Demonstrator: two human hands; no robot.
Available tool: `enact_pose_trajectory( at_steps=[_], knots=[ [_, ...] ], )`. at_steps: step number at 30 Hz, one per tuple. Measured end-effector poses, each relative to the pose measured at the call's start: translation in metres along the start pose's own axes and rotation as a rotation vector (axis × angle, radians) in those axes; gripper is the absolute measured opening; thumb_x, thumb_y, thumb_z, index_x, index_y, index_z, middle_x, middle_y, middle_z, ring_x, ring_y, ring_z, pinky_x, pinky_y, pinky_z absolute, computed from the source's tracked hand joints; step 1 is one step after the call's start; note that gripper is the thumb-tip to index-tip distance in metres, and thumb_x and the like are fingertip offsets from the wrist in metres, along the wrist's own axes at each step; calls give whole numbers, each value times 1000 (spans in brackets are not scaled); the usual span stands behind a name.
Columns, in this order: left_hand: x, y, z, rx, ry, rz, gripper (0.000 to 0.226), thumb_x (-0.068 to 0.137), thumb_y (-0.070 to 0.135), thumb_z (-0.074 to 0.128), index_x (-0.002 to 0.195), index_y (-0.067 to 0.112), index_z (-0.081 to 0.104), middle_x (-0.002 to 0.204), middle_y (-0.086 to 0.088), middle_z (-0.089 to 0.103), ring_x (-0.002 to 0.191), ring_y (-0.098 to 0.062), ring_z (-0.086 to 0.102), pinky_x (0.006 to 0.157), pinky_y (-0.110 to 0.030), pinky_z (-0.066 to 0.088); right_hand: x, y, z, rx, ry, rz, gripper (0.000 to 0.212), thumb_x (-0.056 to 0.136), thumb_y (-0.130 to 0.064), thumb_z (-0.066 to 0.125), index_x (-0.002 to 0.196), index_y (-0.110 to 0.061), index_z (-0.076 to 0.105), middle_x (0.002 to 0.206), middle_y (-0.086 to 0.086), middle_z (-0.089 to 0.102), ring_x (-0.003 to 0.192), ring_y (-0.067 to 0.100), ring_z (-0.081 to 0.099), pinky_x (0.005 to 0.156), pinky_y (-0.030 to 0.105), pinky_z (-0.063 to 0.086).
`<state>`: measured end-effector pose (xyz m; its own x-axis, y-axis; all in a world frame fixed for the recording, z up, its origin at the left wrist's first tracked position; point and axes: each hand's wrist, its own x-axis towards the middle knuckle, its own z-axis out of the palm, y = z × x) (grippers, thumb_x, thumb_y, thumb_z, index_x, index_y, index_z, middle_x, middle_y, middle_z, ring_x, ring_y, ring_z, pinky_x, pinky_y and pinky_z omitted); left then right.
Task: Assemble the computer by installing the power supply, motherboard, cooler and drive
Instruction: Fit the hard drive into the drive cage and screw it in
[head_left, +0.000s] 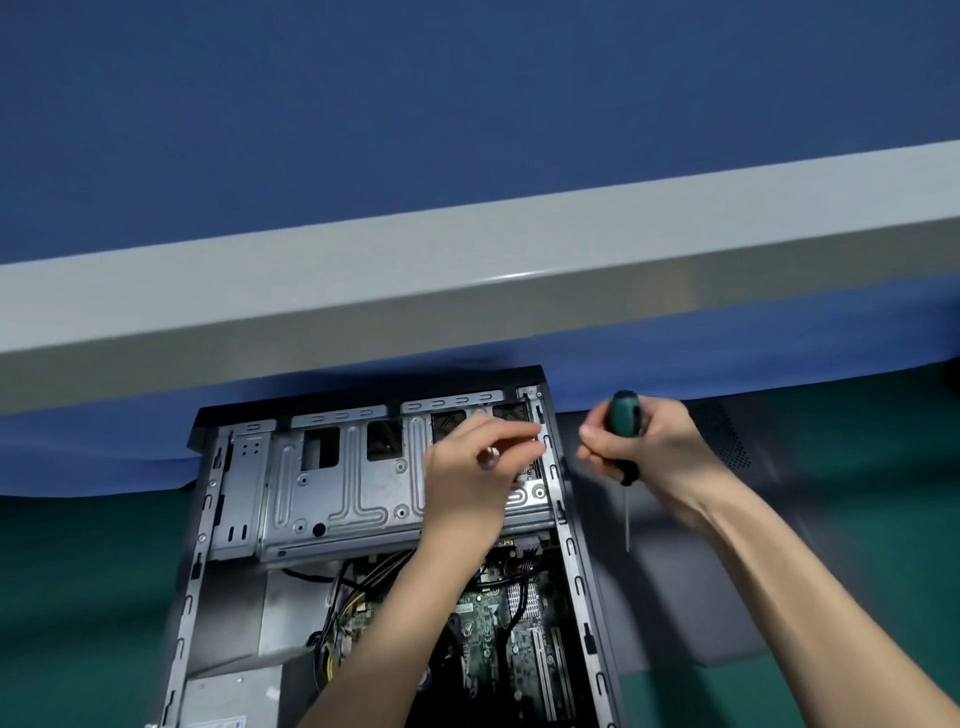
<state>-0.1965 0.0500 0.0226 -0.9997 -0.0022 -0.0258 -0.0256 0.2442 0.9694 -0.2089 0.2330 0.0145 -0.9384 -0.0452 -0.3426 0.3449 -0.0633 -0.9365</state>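
Case (582, 571) lies open on the table (78, 571), its long axis running away from me. The drive cage (337, 478) sits across the far end. Motherboard (488, 623) is nearer me, PSU (228, 696) at near left.

The spot that matters is the cage's right end, hard against the case's right wall. My left hand (467, 478) is over it, with thumb and forefinger pinching a small silver bit (491, 458). I'd guess it's a screw, but it's too small to be sure. The other fingers are extended toward the wall. That hand hides the bay beneath, so I can't confirm the drive is seated.

My right hand (660, 447) is just beside it, outside the wall and above the dark panel (727, 571), fingers wrapped round the screwdriver (626, 415). The driver's axis is close to upright in view, green butt far and tip toward me. So the tip points away from the cage, not at it.

My read:
- Left hand is nearer, so it places the bit.
- Right hand has to cross the wall leftward and swing the tip round onto the cage's right end.
- Short travel, big reorientation.
- Risk is dropping the bit onto the board below.
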Motion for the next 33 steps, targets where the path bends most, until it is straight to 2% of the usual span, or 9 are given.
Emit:
enact_pose_trajectory(
  at_steps=[4, 11, 13, 17, 19, 21, 24, 28, 33],
  knots=[
    [3, 21, -2, -55, -56, 198, 10, 71, -7, 75, 79, -1, 75, 77, -11, 70, 72, -15, 64, 69, -29, 52, -6, -21, 20, 124, -200, -84, 22, 77, -2, 71, 83, -7, 50, 57, 15, 60, 40, 21, 50, 38, 19, 32],
    [4, 29, -16, -48, -138, 157, 12, 71, -9, 74, 82, -6, 74, 79, -19, 68, 75, -30, 64, 71, -42, 51, -1, -22, 28, 213, -292, -22, 19, 81, -3, 67, 87, -8, 50, 55, 10, 54, 42, 18, 44, 40, 21, 33],
    [5, 30, -18, -34, -173, 128, 16, 72, -8, 74, 87, -2, 74, 81, -17, 68, 75, -27, 64, 73, -40, 53, 1, -25, 26, 212, -342, 21, 20, 81, -2, 67, 91, -6, 51, 55, 10, 53, 42, 17, 46, 40, 20, 33],
    [10, 29, -20, 43, -238, 133, 13, 76, -5, 73, 87, 2, 75, 82, -10, 67, 71, -17, 62, 66, -22, 49, 4, -26, 23, 222, -409, 46, 20, 85, 3, 61, 98, -4, 47, 53, 7, 53, 41, 14, 48, 42, 21, 30],
    [15, 26, -21, 96, -255, 98, 13, 77, -1, 74, 81, 11, 75, 81, -4, 67, 71, -15, 63, 68, -24, 51, 6, -22, 23, 223, -409, 35, 17, 89, 5, 58, 99, -3, 47, 54, 7, 54, 42, 13, 50, 43, 23, 29],
    [22, 22, -22, 138, -267, 58, 15, 78, 4, 75, 77, 20, 73, 79, 1, 66, 71, -12, 64, 71, -25, 52, 9, -18, 24, 206, -380, 25, 12, 90, 1, 59, 97, -2, 50, 56, 8, 56, 43, 12, 50, 42, 20, 32],
    [29, 11, -19, 305, -282, 96, 4, 82, 12, 72, 84, 14, 74, 79, 6, 63, 70, -2, 59, 69, -15, 45, 15, -9, 22, 172, -196, 5, 16, 88, -11, 65, 86, -1, 53, 60, 12, 56, 42, 12, 46, 41, 19, 35],
    [34, -9, -9, 672, -409, 143, 13, 93, 19, 59, 96, 12, 69, 95, 3, 60, 83, -12, 54, 79, -27, 43, 21, 6, 13, 143, 47, 12, 16, 89, -9, 65, 81, -4, 52, 57, 11, 56, 41, 14, 43, 39, 20, 34],
    [37, -19, 2, 885, -484, 182, 11, 92, 8, 48, 90, 7, 60, 92, -3, 51, 83, -22, 49, 74, -39, 43, 15, 19, 8, 141, 71, 34, 15, 90, -9, 65, 82, -3, 54, 56, 11, 57, 40, 15, 43, 39, 19, 33]
  ],
)
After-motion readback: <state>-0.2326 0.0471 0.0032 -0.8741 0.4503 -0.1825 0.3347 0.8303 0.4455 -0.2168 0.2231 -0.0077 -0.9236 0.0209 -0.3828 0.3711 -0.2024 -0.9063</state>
